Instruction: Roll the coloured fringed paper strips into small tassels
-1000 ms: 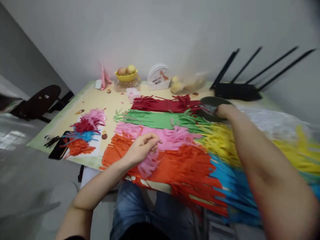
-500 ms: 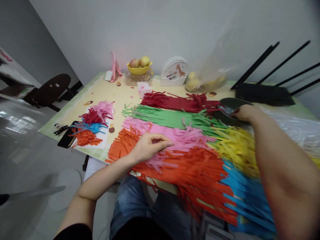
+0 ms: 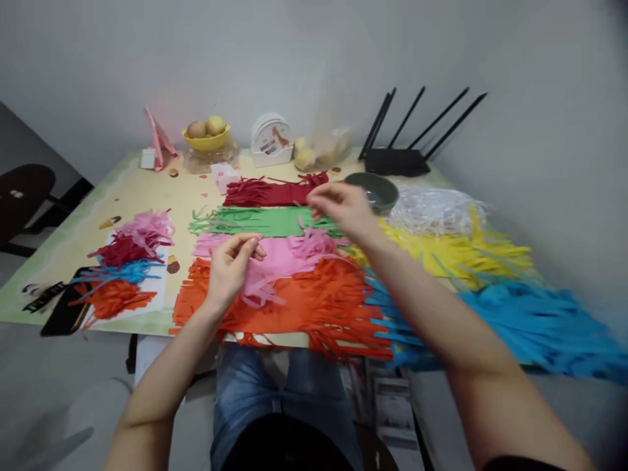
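My left hand is closed in a pinch over the pink fringed paper. Whatever its fingertips hold, if anything, is too small to make out. My right hand, somewhat blurred, also pinches, above the right part of the green fringed paper; its content cannot be told. Orange fringed paper lies nearest my lap, dark red fringed paper farthest back. Just beyond my right hand stands a dark bowl, its contents partly seen.
Yellow and blue fringed paper spread to the right, near white stringy material. Behind are a black router, a fruit bowl and a giraffe-printed holder. Coloured paper strips and a phone lie left.
My right hand has come out of the bowl and moved left, toward my left hand, which remains pinched. The view has swung to the right.
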Motion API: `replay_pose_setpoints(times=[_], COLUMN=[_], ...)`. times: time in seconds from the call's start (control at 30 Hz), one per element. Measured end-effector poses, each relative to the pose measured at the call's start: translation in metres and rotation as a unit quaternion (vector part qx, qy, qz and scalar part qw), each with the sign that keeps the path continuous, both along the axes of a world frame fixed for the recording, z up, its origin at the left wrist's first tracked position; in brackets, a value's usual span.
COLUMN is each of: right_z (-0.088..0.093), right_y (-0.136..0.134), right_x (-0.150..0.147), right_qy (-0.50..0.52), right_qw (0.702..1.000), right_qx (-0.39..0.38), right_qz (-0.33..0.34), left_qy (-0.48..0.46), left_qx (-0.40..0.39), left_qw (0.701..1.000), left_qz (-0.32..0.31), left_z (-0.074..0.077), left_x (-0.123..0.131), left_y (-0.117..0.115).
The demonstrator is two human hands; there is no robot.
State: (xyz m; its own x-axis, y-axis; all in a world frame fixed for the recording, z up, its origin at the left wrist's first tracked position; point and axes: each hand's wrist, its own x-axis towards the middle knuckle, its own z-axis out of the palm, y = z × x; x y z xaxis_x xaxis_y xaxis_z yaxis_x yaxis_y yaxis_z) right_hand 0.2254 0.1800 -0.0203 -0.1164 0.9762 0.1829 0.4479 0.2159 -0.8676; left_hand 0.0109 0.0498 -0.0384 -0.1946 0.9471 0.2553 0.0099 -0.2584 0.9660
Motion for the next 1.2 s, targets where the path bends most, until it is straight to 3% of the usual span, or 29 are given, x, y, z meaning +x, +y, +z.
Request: replay_pose_setpoints(times=[0.07,0.17,0.3,0.53,0.73,0.93,1.07,1.2], right_z=[-0.004,-0.007,-0.006,-0.007,-0.007,-0.009,-0.009,-0.011], right_y=[-0.041,-0.083,-0.099,-0.114,-0.127,-0.125,-0.125,-0.125], right_x=[-0.03,-0.054,-0.059,-0.061,-0.061,-0.056,-0.056,-0.055], right_qy=[0.158,0.296,0.356,0.371,0.356,0.313,0.249,0.219], right_qw=[0.97,0.917,0.894,0.888,0.908,0.911,0.94,0.95], right_qx=[-0.023,-0.035,-0.063,-0.079,0.007,-0.034,0.043,0.084], right_qz=[0.181,0.266,0.264,0.259,0.219,0.267,0.227,0.205], left_qy=[-0.007,-0.005,0.028,0.079,0.112,0.062,0.028,0.036], left_qx=[0.017,0.049,0.08,0.128,0.115,0.113,0.105,0.108], left_qw=[1.0,0.999,0.995,0.987,0.986,0.989,0.992,0.993], left_qz=[0.01,0.024,0.042,0.058,0.055,0.074,0.06,0.037], left_z=[0.004,0.009,0.009,0.009,0.014,0.005,0.004,0.003], left_x=[0.007,0.015,0.017,0.016,0.015,0.021,0.024,0.025], left_y=[-0.004,-0.013,-0.024,-0.038,-0.045,-0.046,-0.044,-0.043])
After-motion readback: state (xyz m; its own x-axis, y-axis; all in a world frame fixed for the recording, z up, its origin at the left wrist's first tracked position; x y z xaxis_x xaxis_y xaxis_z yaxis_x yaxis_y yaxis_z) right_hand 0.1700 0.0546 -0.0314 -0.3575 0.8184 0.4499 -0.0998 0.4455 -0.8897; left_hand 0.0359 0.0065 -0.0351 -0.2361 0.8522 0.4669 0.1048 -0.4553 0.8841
